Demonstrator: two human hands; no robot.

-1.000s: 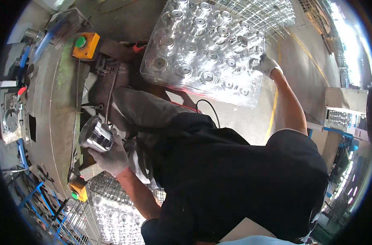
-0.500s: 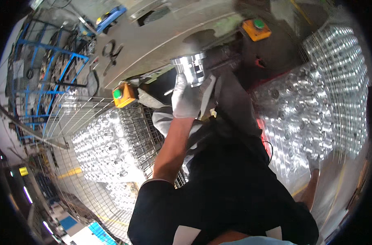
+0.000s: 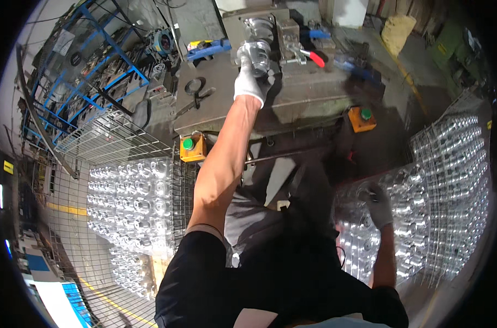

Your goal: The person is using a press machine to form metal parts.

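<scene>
The left hand (image 3: 250, 82), in a white work glove, is stretched out at arm's length over the grey steel machine surface (image 3: 308, 98). Its fingers are wrapped around a shiny round metal casting (image 3: 255, 54), gripping it from below — the part sits just in front of the machine's fixture (image 3: 262, 27), though whether the two touch cannot be told. Beside the fixture lies a clamp with a red handle (image 3: 313, 56), and to the left of the arm a pair of dark pliers (image 3: 196, 93) rests on the surface.

The right hand (image 3: 378, 205), also gloved, is low at the person's right side, resting on a clear tray of the same bright castings (image 3: 423, 202); its fingers are curled down onto the parts, but whether they pinch one cannot be told. More rows of these parts fill the wire basket (image 3: 456, 142) behind it.

Two orange control boxes with green buttons hang on the machine's front edge — one (image 3: 193, 147) left of the arm, one (image 3: 362, 117) to the right. A second wire basket of castings (image 3: 131, 197) stands on the person's left, with a blue rack (image 3: 84, 60) beyond it.
</scene>
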